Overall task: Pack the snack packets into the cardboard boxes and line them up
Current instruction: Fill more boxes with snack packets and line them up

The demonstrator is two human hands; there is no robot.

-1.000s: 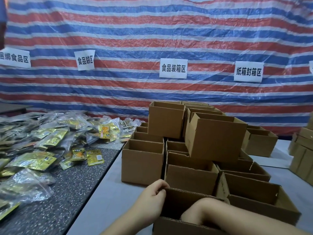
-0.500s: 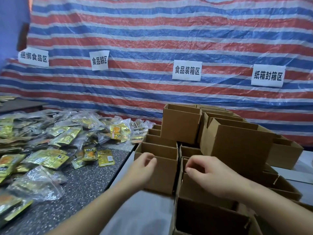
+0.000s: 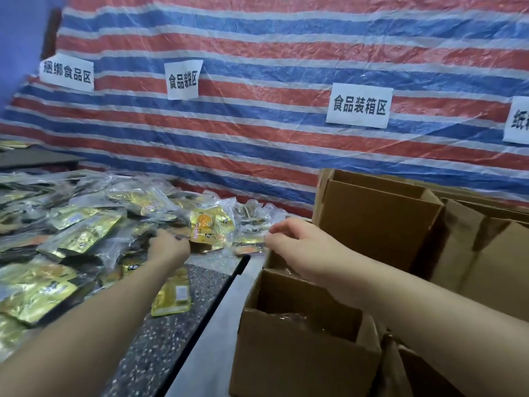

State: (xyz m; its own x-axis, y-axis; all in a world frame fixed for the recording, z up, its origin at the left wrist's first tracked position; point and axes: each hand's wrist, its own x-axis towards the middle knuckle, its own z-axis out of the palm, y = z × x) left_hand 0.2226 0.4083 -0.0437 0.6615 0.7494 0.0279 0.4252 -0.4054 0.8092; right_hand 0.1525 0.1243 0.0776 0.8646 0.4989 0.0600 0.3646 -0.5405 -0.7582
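Reaching into the packet pile (image 3: 86, 230) at mid-left, the left hand (image 3: 169, 247) is closing on a packet (image 3: 204, 224). The right hand (image 3: 297, 242) is hovering, loosely curled and holding nothing. Next comes lifting packets into the box (image 3: 300, 362) at lower centre.

Back wall covered w/ a crinkled striped tarp (image 3: 286, 53), red, blue and white bands. Four white paper signs (image 3: 359, 106) w/ black Chinese characters stuck on it; the rightmost is cut off at the frame edge. Bare blue wall (image 3: 17, 38) at far left. Dark speckled table (image 3: 160, 339) below, a lighter grey table (image 3: 206, 365) just beside it on the right. Light dim and even.
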